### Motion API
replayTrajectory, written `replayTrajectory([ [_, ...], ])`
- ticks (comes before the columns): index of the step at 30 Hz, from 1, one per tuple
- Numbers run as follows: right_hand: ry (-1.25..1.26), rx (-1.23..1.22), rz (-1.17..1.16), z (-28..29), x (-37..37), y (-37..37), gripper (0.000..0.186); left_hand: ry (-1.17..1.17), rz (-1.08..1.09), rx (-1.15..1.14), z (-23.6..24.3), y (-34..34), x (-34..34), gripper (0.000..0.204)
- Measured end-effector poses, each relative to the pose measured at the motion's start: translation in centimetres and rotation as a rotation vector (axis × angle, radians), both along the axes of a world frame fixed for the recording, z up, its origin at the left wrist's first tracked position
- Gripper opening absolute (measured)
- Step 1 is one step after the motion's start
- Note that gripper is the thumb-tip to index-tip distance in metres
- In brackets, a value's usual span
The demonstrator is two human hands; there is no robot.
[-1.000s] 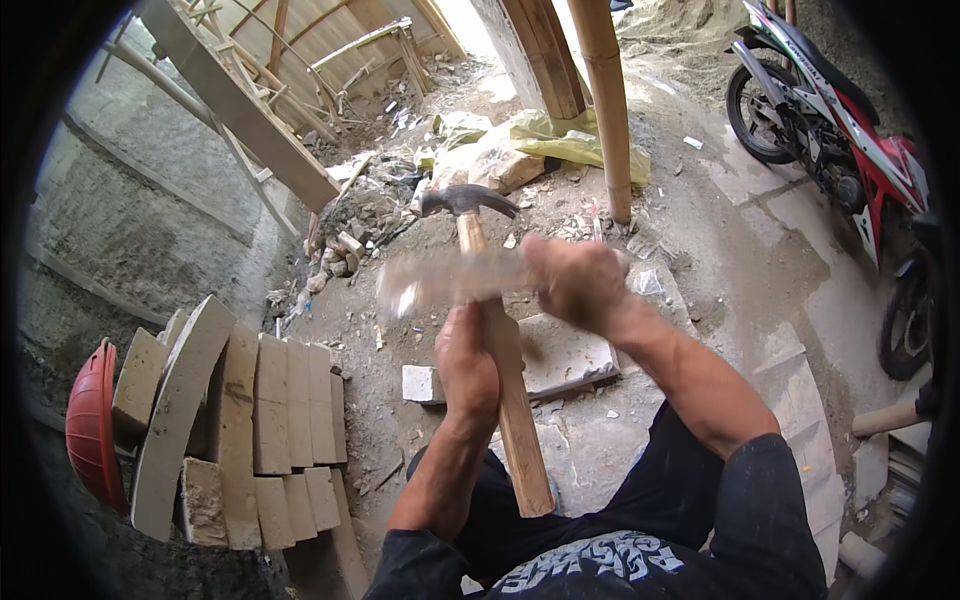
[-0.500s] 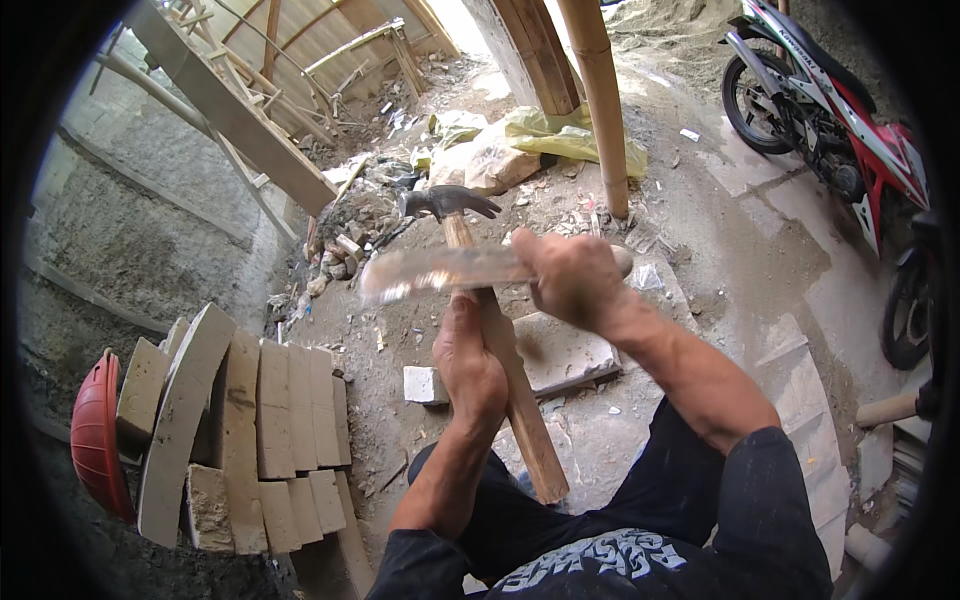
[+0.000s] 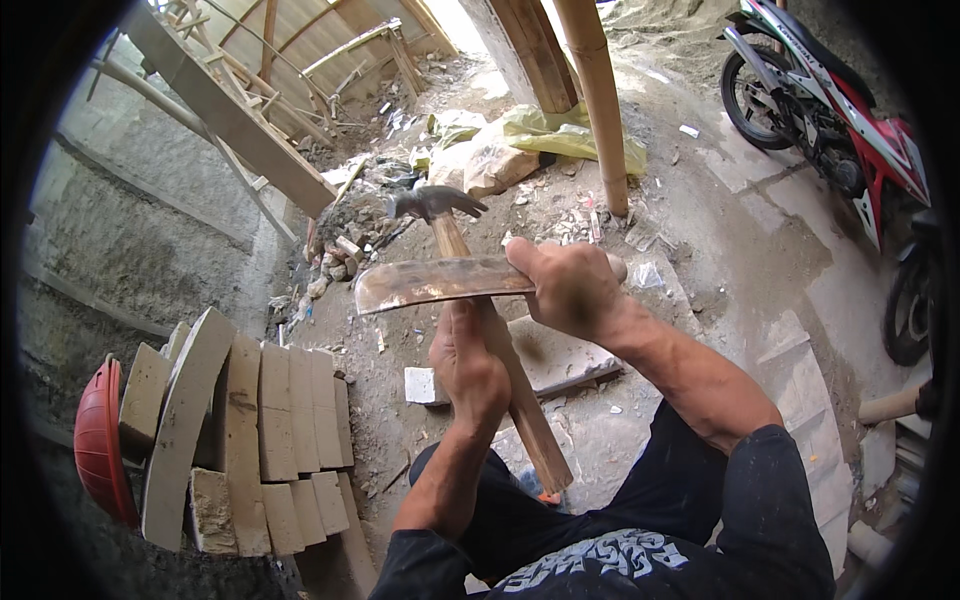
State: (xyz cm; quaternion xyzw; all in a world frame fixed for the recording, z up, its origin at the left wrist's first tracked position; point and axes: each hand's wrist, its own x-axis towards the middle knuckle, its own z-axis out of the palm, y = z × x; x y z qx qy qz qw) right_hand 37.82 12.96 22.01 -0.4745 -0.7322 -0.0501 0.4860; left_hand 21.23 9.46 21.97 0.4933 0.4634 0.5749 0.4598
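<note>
My left hand (image 3: 468, 370) is closed around the wooden handle of a claw hammer (image 3: 535, 440), whose dark head (image 3: 437, 200) points away from me. A broad, worn metal blade (image 3: 420, 283), like a machete, lies crosswise over that handle just above my left thumb. My right hand (image 3: 570, 290) is closed on the blade's handle, which pokes out past my fingers on the right. Below both tools, a white block (image 3: 425, 385) and a pale slab (image 3: 565, 355) lie on the dirt floor.
A red hard hat (image 3: 100, 440) and stacked pale blocks (image 3: 275, 410) are at left. A motorcycle (image 3: 845, 150) stands at right. Beyond are a bamboo post (image 3: 595, 120), timber planks (image 3: 230, 115), yellow plastic (image 3: 540, 130) and rubble. Pale pieces (image 3: 790, 360) lie at lower right.
The hammer head has shifted left and its handle's lower end right, so it is more slanted. The blade was blurred and now shows sharper, still across the handle.
</note>
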Motion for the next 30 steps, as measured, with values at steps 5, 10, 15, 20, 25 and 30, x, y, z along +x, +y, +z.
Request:
replayTrajectory([
  [5, -0.105, 0.092, 0.222, 0.1, 0.1, 0.6, 0.018, -0.001, -0.069, 0.145, 0.1, -0.4, -0.3, 0.036],
  [10, -0.092, 0.151, 0.153, 0.3, 0.3, 0.9, 0.02, 0.006, -0.114, 0.046, 0.2, -0.7, -0.9, 0.038],
  [15, 0.002, 0.032, 0.003, 0.2, 0.1, 1.2, 0.021, -0.046, -0.106, -0.07, 0.7, -0.5, -0.9, 0.044],
  [20, -0.063, 0.034, 0.079, 0.0, 0.6, 2.2, 0.023, 0.006, -0.12, -0.077, 1.6, -1.4, -0.8, 0.046],
  [25, -0.073, 0.01, 0.143, -0.1, 0.6, 2.5, 0.025, -0.015, -0.124, -0.086, 1.9, -1.7, -0.2, 0.045],
  [30, -0.006, 0.021, -0.013, 0.3, 0.6, 1.9, 0.022, -0.059, -0.202, -0.042, 1.3, -1.6, -0.4, 0.046],
])
